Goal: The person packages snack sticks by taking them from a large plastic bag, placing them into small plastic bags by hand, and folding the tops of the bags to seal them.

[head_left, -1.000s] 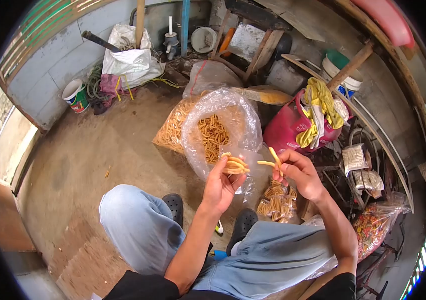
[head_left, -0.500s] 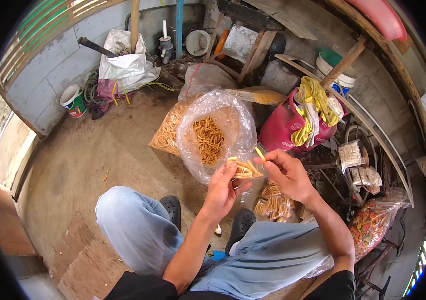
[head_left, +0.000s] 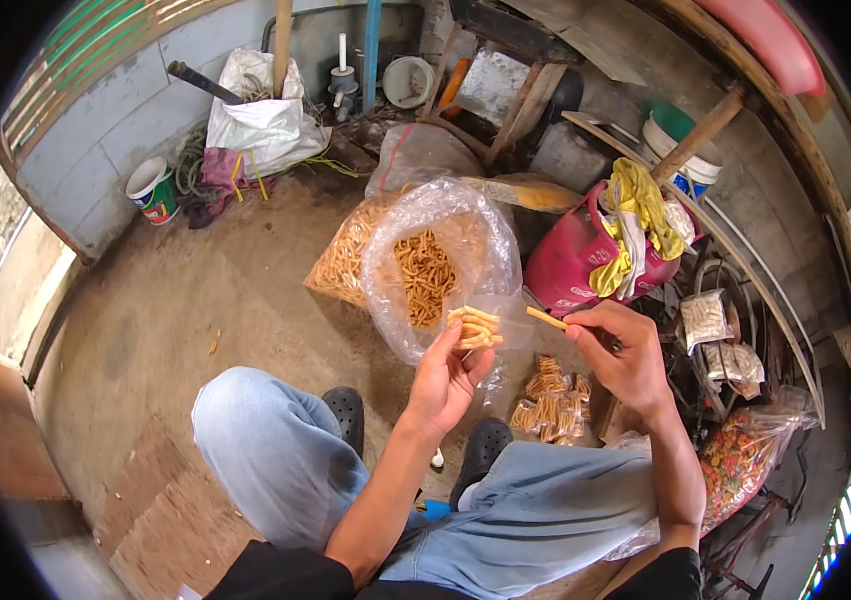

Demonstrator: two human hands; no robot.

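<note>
My R hand (head_left: 631, 355) pinches 1 straight, pale-yellow snack stick (head_left: 546, 317) btwn thumb & index; those fingers are narrow on its end. My L hand (head_left: 443, 380) has thumb & fingers closed around 1 small, clear, flat plastic bag (head_left: 516, 333), w/ several curved yellow-tan snack sticks (head_left: 476, 330) bunched in it; they overlap, so can't give an exact no. The R stick is just beside the bag's mouth, apart from the bunch.

Just beyond the L hand: 1 big, clear, crinkled plastic sack (head_left: 496, 235), mouth wide open, w/ a heap of brown snack sticks (head_left: 426, 275) inside, too many to count. Below the R hand, on the floor: 1 cluster of small clear packets of tan sticks (head_left: 553, 408), qty unclear as they overlap.

Under me: 2 dark perforated rubber clogs (head_left: 486, 448), 1 per foot, & 2 light-blue denim trouser legs (head_left: 276, 440).

Further out, R side: 1 magenta rounded vessel (head_left: 554, 265) w/ yellow & white cloth (head_left: 636, 215) on top, 2 small clear bags of pale pcs (head_left: 706, 320), 1 larger clear bag of multicoloured bits (head_left: 746, 455). Far L: 1 white bucket w/ green-red label (head_left: 153, 192), nr 1 white woven sack (head_left: 261, 125).
</note>
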